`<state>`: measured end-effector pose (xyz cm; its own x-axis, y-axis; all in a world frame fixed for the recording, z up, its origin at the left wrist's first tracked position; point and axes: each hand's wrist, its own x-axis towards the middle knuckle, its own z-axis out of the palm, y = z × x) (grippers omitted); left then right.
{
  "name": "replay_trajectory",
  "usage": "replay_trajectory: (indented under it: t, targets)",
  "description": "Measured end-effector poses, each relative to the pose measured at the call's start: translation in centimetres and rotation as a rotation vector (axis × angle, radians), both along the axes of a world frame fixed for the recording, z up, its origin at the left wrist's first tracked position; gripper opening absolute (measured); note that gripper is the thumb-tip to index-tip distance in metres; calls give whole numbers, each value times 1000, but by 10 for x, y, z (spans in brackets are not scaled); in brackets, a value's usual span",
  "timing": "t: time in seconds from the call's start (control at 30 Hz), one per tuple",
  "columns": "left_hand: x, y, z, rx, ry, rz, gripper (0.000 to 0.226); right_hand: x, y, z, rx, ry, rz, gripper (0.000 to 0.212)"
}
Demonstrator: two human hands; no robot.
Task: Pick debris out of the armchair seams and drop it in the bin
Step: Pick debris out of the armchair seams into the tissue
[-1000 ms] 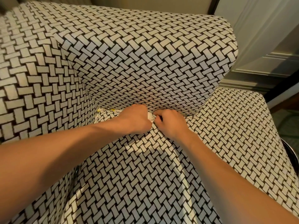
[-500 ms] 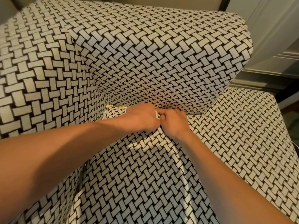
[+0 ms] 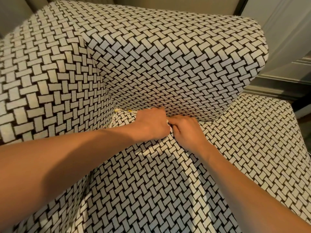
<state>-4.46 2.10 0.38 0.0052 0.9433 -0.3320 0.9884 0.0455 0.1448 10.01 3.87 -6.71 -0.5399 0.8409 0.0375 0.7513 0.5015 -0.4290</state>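
My hands have drawn together at the armchair seam (image 3: 202, 119): left hand (image 3: 151, 123) curls round a white scrap (image 3: 167, 122), right hand (image 3: 186, 130) presses against it (grip hidden, can't tell). Yellow crumbs (image 3: 129, 111) remain; bin unseen.

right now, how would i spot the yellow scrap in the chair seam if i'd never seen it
Take the black-and-white woven armchair and follow the crease where seat meets upright padding to the inner corner. Just left of the left hand, a small yellow scrap pokes out of that crease. Its yellow sets it apart from the two-tone weave around it.
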Motion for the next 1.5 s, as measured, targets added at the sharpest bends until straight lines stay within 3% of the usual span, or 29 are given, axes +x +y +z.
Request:
replay_trajectory:
  t: [0.13,0.47,0.6,0.73,0.83,0.97,1.07,1.13,1.23,1.3,1.4,1.5]
  targets:
    - [-3,0,0,60,9,-72,16,-2,-3,5,-47,188,-164,44]
    - [-6,-12,16,-56,-57,-76,15,-7,2,1,-60,120,-197,41]
    - [-20,-25,17,-79,-78,-25,27,-10,2,13,-123,-18,-195,44]
    - [-22,-20,21,-149,-11,3,36,-20,4,19,-167,-271,-128,70]
    - [-25,-31,28,-295,14,24,37,-31,10,21,-299,-349,-166,86]
    - [-29,-41,32,-463,57,-3,31,-45,17,32,-493,-319,-228,85]
    - [-16,-22,24,-502,134,-48,27,-51,19,33,-488,-334,-274,87]
    - [-12,-8,22,-600,119,-37,32,-50,23,27,-542,-294,-288,86]
    - [-16,1,21,-676,16,10,45,-45,33,22,-693,-165,-283,68]
    - [-19,3,21,-672,15,-8,40,-43,34,19,-672,-127,-295,57]
    - [-19,4,19,-638,49,-36,14,-41,28,14,-606,-84,-311,55]
    - [-21,6,15,-682,60,-71,20,-39,19,19,-552,-46,-313,63]
